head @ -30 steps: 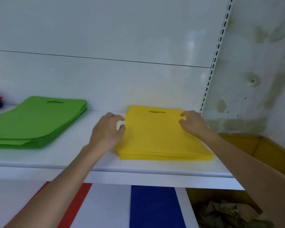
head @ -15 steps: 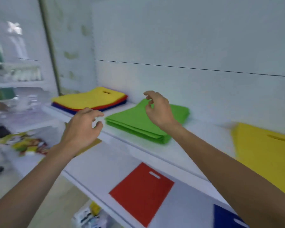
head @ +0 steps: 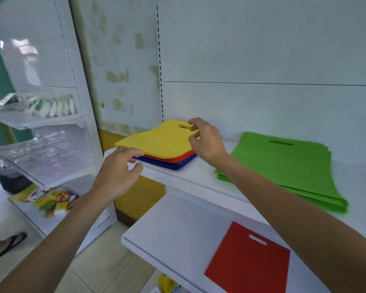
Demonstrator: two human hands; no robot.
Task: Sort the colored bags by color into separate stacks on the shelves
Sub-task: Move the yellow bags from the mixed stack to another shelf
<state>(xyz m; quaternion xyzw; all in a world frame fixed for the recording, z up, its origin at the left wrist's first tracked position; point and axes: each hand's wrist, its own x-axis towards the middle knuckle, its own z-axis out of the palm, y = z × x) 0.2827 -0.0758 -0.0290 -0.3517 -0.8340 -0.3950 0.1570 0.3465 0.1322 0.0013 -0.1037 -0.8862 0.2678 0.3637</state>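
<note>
On the upper shelf (head: 199, 178) we see a small mixed pile at its left end: a yellow bag (head: 163, 140) on top, a red bag (head: 173, 158) under it and blue bags (head: 171, 164) at the bottom, their edges stepped out toward the front. The right hand (head: 207, 142) is at the far end of the yellow bag, beside its handle slot. Its fingers are curled there with the thumb lower down, and that end of the bag arches up off the pile. The hand is a little blurred, but its grip appears to be closed on the yellow bag. The left hand (head: 116, 176) is at the near left corner of the pile. Its fingertips lie at the yellow bag's corner and the thumb sits lower, against the shelf's front edge. The blue edge shows in the gap between them, so we read this grip as apart. Farther right on the same shelf, well apart from the pile, lies a green stack (head: 283, 166), flat and all of one colour. On the lower shelf (head: 178, 233) a lone red bag (head: 247, 263) lies flat with its handle slot toward the back. To the left stands a neighbouring shelf unit with bright packets (head: 51, 197) lying loose on it, and a sandalled foot (head: 9, 244) rests on the floor at the frame's edge.
</note>
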